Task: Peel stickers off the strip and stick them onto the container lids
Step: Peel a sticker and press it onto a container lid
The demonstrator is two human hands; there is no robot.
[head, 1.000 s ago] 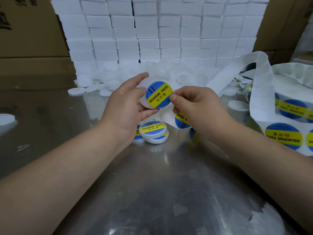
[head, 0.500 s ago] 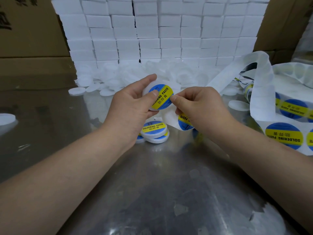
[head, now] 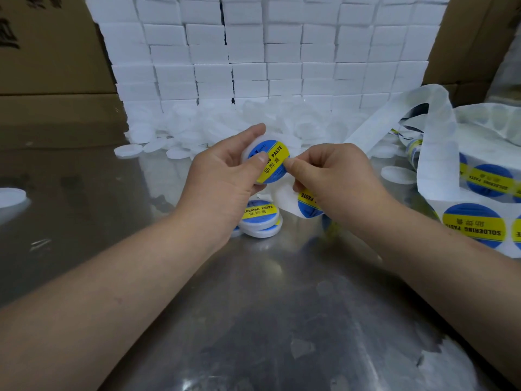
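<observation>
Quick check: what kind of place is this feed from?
Probably a small packing or labelling workshop: stacked white boxes, brown cardboard cartons, loose white round lids on a shiny metal table.

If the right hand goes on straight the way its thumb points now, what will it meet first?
Probably the sticker on the lid held by the left hand; the right hand already touches its edge.

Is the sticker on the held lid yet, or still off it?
On. The sticker covers the lid face in the left hand; right hand thumb presses its edge.
</observation>
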